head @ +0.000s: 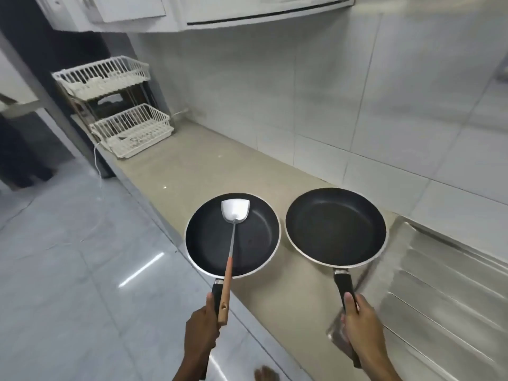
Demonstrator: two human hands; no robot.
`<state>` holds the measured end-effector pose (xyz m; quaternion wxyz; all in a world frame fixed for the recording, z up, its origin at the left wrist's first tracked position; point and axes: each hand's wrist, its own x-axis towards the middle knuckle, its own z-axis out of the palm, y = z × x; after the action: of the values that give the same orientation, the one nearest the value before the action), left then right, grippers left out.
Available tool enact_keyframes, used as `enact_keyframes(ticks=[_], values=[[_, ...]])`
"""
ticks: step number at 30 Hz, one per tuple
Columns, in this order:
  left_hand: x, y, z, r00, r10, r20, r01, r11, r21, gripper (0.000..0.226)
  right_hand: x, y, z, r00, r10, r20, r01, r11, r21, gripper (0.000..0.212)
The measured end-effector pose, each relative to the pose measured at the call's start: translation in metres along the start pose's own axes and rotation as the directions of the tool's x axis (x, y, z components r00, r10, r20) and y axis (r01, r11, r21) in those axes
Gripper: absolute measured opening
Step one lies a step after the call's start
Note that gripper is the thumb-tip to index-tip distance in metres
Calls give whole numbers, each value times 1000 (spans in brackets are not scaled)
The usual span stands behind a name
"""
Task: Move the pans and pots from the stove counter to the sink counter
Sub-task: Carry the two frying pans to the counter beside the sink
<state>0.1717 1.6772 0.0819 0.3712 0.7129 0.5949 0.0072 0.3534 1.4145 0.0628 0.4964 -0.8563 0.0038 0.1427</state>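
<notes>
Two black frying pans, one spatula, one two-tier white wire rack, two hands. Left pan (232,235): round, dark inside with a pale rim, at 6 o'clock in the view, hanging partly past the front edge of the beige counter (192,166) and over the floor; whether its base touches the counter cannot be told. Spatula (232,229): metal blade lying in this pan toward 12 o'clock, wooden handle running back toward 6 o'clock alongside the pan's black handle. Left hand (202,328): forearm rising from the bottom edge, fingers clenched around the pan handle and spatula handle together, thumb lying up along them. Right pan (335,226): larger, at 4 o'clock, over the counter just beside the ridged steel sink drainboard (439,284). Right hand (360,323): closed around the end of this pan's black handle, thumb pointing up the grip. Wire rack (118,108): far end of the counter at 10 o'clock, against the tiled wall.
</notes>
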Motion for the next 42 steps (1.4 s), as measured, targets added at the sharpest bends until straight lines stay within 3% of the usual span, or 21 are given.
enact_keyframes(ticks=[5,7,12,15,21,27,42], values=[[119,51,-46,998,59,11,-59,998,2,75,44,-68,84,993,116,-14,-114,989,94,26],[169,74,-60,995,77,56,-79,996,42,70,61,-91,117,990,134,-54,-126,984,128,25],[274,115,-76,941,301,155,-332,910,250,42,84,-126,189,976,179,-122,-156,972,174,23],[348,138,-83,922,339,188,-374,906,197,63,98,-149,242,956,212,-205,-174,967,187,23],[450,174,-103,831,451,326,-525,830,187,55,108,-195,335,885,336,-322,-253,928,272,23],[500,188,-104,803,449,392,-515,854,77,75,116,-214,383,822,413,-392,-292,897,332,24],[506,237,-48,724,424,544,-533,845,50,78,140,-203,365,735,468,-491,-357,882,308,24]])
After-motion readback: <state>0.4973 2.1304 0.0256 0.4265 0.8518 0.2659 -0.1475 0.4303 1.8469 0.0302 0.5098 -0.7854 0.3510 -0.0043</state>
